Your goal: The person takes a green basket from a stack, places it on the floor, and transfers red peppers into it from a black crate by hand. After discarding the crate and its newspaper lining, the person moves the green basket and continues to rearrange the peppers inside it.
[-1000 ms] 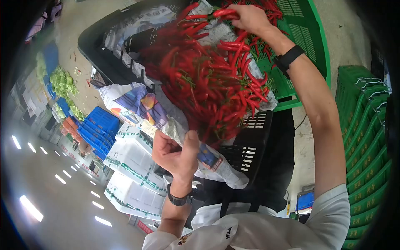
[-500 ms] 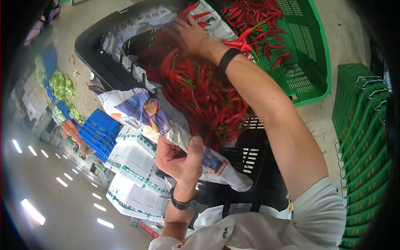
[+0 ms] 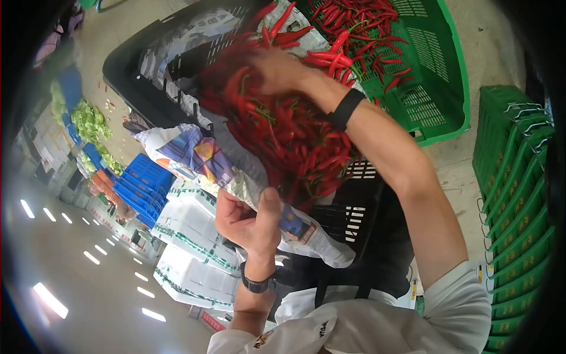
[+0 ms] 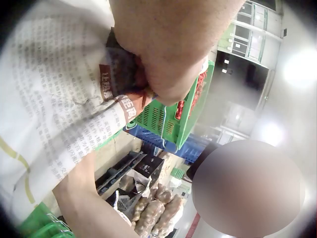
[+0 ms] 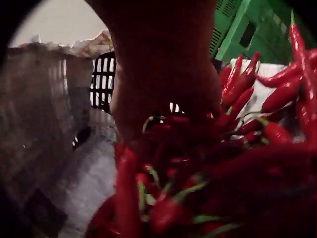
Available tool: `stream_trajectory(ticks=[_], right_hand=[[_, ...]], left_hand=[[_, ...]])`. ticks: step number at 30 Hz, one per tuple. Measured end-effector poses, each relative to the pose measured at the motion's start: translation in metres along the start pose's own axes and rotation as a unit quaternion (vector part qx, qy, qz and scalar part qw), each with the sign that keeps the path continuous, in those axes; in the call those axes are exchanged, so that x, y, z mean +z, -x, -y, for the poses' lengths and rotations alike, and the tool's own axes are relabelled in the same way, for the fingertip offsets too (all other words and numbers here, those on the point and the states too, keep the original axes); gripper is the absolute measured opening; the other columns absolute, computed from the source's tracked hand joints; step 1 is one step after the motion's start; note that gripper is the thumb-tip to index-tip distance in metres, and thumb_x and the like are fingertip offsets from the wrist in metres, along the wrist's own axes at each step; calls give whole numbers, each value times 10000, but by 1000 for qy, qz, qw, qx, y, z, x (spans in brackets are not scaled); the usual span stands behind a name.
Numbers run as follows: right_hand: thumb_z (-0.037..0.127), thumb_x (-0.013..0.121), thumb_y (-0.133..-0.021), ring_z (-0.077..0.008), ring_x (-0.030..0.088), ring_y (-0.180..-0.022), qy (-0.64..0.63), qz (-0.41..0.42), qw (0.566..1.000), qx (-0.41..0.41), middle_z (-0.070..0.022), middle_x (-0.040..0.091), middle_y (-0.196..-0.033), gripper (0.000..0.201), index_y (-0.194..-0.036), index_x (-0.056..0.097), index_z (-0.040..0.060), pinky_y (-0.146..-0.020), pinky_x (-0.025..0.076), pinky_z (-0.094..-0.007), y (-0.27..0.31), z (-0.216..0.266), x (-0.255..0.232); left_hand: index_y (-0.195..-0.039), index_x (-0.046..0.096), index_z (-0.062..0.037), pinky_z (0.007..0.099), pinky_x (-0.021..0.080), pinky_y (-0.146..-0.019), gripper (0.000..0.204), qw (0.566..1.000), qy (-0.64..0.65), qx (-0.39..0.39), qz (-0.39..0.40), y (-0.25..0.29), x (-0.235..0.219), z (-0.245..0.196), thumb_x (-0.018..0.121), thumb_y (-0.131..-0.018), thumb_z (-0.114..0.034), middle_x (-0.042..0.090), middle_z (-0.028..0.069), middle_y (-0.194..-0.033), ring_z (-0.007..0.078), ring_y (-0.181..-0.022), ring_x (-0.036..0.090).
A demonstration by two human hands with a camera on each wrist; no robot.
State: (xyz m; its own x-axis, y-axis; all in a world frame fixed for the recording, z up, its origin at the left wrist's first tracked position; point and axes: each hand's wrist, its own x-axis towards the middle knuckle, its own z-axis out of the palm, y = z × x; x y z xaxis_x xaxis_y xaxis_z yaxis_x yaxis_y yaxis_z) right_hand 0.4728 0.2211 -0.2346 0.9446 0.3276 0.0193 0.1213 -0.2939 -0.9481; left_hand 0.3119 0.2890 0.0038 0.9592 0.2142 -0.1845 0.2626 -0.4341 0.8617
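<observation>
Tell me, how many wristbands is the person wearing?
2. One black wristband sits on the right arm, reaching into the red chillies. The other wristband is on the left arm, whose left hand pinches the newspaper. None look hidden.

R hand (image 3: 277, 68) blurred, fingertips buried in chilies (image 3: 283, 130); black crate (image 3: 147, 82) cut off at top.

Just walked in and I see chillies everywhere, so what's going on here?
A person is working over a heap of red chillies piled on newspaper in a black crate. Their right hand is down in the top of the heap, while their left hand grips the near edge of the newspaper. A green crate beside the heap already holds some chillies.
</observation>
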Motion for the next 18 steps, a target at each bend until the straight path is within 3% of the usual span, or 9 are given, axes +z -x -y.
stream_trajectory(ticks=[2, 3, 5, 7, 8, 9, 12, 16, 18], right_hand=[[431, 825, -537, -441, 336, -1314, -106, -51, 991, -64, -246, 352, -1429, 1131, -1477, 236, 210, -1078, 300, -522, -10, 12, 38], [480, 836, -522, -494, 242, -1346, -82, -7, 997, -5, -300, 301, -1437, 1181, -1488, 195, 255, -1083, 258, -559, -11, 39, 33], [485, 846, -501, -511, 220, -1348, -80, -52, 993, 64, -312, 288, -1437, 1113, -1449, 304, 273, -1074, 245, -581, -12, 70, 39], [451, 845, -491, -478, 264, -1339, 82, -43, 987, 132, -276, 354, -1401, 946, -1343, 471, 284, -1083, 240, -560, -16, 83, 51], [389, 817, -539, -437, 395, -1253, 82, -96, 990, 57, -219, 460, -1299, 718, -1211, 591, 280, -1028, 338, -534, -15, 83, 60], [389, 817, -539, -437, 395, -1253, 83, -97, 990, 59, -219, 460, -1299, 718, -1211, 591, 280, -1028, 338, -534, -13, 81, 59], [268, 693, -693, -332, 530, -1100, 76, -91, 993, 20, -121, 542, -1148, 454, -1140, 616, 246, -787, 510, -438, -2, 65, 47], [360, 748, -688, -274, 642, -875, -65, -51, 992, 98, -73, 670, -918, 323, -931, 661, 166, -740, 502, -387, 23, 3, -8], [278, 743, -710, -271, 644, -844, -68, -159, 981, 88, -67, 675, -874, 266, -921, 657, 140, -753, 502, -368, 34, -25, -20]], left_hand=[[-914, 551, -1, 173, 408, -572, 218, 1000, -4, -2, 7, 1, -1, -1, 711, -785, -73, 616, 28, -760, 44, -594, 532], [-914, 551, -1, 173, 408, -572, 218, 1000, -5, -2, 9, 1, -1, -2, 711, -785, -73, 616, 28, -760, 44, -594, 532], [-898, 542, -9, 175, 404, -554, 211, 1000, -13, 16, -5, 0, 5, -3, 709, -783, -68, 612, 33, -750, 48, -576, 526], [-893, 539, -12, 176, 402, -546, 206, 1000, -15, 24, -5, 0, 5, -1, 706, -781, -61, 609, 33, -744, 50, -565, 522], [-887, 537, -15, 177, 399, -538, 201, 999, -17, 31, -14, 0, 5, 1, 702, -780, -54, 605, 33, -738, 52, -555, 517], [-887, 537, -15, 177, 399, -538, 201, 999, -17, 30, -13, 0, 6, 2, 702, -780, -54, 605, 33, -738, 52, -555, 517], [-872, 534, -21, 178, 394, -525, 189, 999, -22, 22, -36, 1, 3, 2, 696, -777, -44, 596, 31, -719, 55, -538, 511], [-878, 546, -17, 172, 391, -525, 182, 999, -26, -15, -36, -2, 1, -1, 695, -774, -33, 593, 19, -704, 43, -541, 508], [-882, 550, -14, 169, 390, -526, 181, 999, -28, -7, -38, -4, 0, 0, 695, -774, -29, 593, 14, -703, 38, -544, 506]])
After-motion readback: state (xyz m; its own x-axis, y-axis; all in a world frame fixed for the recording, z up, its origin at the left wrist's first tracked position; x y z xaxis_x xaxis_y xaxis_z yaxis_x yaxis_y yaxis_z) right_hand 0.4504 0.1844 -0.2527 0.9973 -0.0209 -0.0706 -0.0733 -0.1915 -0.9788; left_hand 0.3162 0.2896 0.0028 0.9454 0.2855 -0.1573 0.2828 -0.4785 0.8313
